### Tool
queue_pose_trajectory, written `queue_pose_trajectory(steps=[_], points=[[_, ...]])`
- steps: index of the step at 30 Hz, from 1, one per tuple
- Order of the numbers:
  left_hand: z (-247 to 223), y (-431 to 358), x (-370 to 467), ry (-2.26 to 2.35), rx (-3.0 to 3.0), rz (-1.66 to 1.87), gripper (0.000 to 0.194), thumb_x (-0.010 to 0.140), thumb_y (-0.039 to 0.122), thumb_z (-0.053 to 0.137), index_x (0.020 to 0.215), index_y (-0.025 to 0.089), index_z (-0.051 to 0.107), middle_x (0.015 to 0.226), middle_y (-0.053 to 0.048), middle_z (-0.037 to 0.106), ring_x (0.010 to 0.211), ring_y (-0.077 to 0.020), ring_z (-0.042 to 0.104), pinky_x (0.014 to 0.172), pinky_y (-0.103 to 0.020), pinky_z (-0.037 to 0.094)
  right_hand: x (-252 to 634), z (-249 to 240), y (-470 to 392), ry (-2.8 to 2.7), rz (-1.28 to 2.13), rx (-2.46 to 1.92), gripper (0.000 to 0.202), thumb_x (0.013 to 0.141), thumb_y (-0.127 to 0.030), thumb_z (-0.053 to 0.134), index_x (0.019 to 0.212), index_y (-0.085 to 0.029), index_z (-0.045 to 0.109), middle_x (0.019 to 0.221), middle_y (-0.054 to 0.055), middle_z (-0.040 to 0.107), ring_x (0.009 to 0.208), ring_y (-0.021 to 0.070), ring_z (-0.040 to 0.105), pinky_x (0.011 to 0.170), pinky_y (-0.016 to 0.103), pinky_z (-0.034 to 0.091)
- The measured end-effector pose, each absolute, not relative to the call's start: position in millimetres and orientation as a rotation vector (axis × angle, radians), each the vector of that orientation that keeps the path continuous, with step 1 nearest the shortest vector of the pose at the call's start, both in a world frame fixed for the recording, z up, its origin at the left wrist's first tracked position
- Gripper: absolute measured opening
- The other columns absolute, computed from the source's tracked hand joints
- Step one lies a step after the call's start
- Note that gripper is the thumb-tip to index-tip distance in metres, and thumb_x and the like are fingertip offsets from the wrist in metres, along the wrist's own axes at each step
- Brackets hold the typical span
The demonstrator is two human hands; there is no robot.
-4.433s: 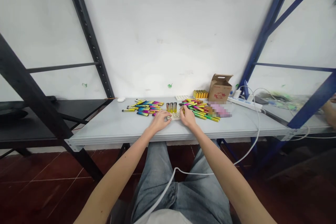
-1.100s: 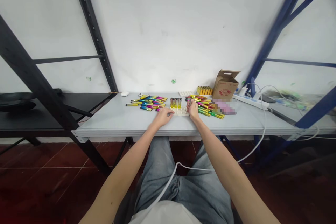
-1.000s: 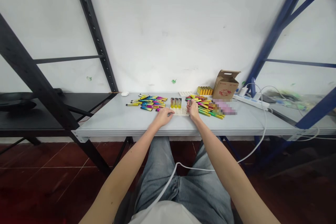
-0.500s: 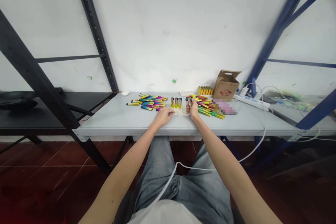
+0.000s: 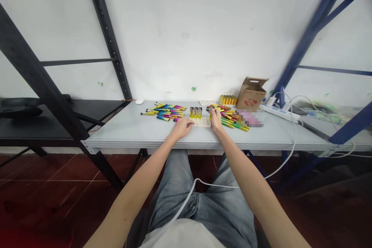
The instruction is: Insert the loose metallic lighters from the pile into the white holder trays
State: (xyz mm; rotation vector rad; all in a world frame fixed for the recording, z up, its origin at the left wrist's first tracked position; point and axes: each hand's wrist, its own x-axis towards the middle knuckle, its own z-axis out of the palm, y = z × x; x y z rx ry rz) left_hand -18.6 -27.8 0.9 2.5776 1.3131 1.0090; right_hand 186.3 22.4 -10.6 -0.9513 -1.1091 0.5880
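Note:
In the middle of the table, a white tray with holes [image 5: 200, 122] lies near the front edge. Along its back row stand several upright lighters [image 5: 195, 112], yellow below with dark tops. My left hand [image 5: 183, 126] is closed at the tray's left end, thumb and fingers pinching its edge. My right hand [image 5: 215, 121] is closed around a yellow lighter [image 5: 210, 117], held upright by the tray's right end; the fingers hide part of it. Loose shiny lighters in mixed colours form a left pile [image 5: 167, 111] and a right pile [image 5: 229, 118].
At the back stand a block of yellow lighters [image 5: 228, 100], a second white tray [image 5: 206, 102] and an open cardboard box [image 5: 250, 97]. A power strip [image 5: 280, 113] with white cables lies on the right. A pixelated pink item [image 5: 251, 119] is beside the right pile.
My right hand has turned and the yellow lighter in it now shows upright by the tray. The left hand stays at the tray's left end. The view has shifted slightly.

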Motion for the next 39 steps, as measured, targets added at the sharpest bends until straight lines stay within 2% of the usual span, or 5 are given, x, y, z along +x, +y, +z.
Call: queue_pose_trajectory(steps=[3, 7, 21, 33, 39], points=[[0.7, -27.9, -18.2, 1.312, 2.582, 1.012, 0.027, 0.084, 0.012, 0.053, 0.098, 0.02, 0.075, 0.104, -0.005, 0.074, 0.103, -0.0233, 0.065, 0.094, -0.037, 0.05, 188.3, -12.9, 26.3, -1.142, 0.549, -0.937, 0.041, 0.078, -0.054, 0.057, 0.097, -0.017, 0.06, 0.105, 0.01, 0.067, 0.103, 0.0215, 0.061, 0.096, 0.039, 0.046], [0.8, -27.7, -18.1, 1.29, 2.589, 1.025, 0.027, 0.084, 0.012, 0.053, 0.097, 0.02, 0.075, 0.103, -0.005, 0.074, 0.102, -0.0231, 0.065, 0.094, -0.036, 0.05, 188.0, -14.1, 28.5, -1.155, 0.583, -0.925, 0.045, 0.076, -0.05, 0.062, 0.104, -0.015, 0.064, 0.114, 0.014, 0.068, 0.109, 0.0244, 0.062, 0.098, 0.043, 0.047], [4.1, -28.9, -14.5, 1.317, 2.683, 0.979, 0.023, 0.084, 0.011, 0.055, 0.092, 0.019, 0.075, 0.095, -0.007, 0.072, 0.1, -0.0237, 0.063, 0.093, -0.037, 0.048, 185.1, -15.6, 23.0, -1.314, 0.552, -1.073, 0.045, 0.083, -0.045, 0.059, 0.112, -0.013, 0.067, 0.123, 0.016, 0.067, 0.117, 0.0269, 0.061, 0.102, 0.044, 0.046], [4.4, -31.4, -12.9, 1.325, 2.694, 0.96, 0.025, 0.086, 0.013, 0.051, 0.094, 0.02, 0.074, 0.1, -0.006, 0.074, 0.097, -0.0232, 0.065, 0.101, -0.04, 0.045, 184.1, -21.2, 28.9, -1.43, 0.513, -1.156, 0.033, 0.082, -0.023, 0.053, 0.111, -0.013, 0.066, 0.116, 0.014, 0.07, 0.105, 0.0234, 0.066, 0.099, 0.041, 0.048], [2.0, -25.6, -11.5, 1.353, 2.702, 0.976, 0.025, 0.088, 0.014, 0.05, 0.095, 0.02, 0.074, 0.104, -0.007, 0.074, 0.098, -0.0224, 0.066, 0.109, -0.044, 0.038, 183.7, -18.1, 23.0, -1.491, 0.422, -1.291, 0.036, 0.083, -0.019, 0.048, 0.113, -0.014, 0.067, 0.118, 0.013, 0.069, 0.108, 0.0237, 0.065, 0.101, 0.041, 0.045]])
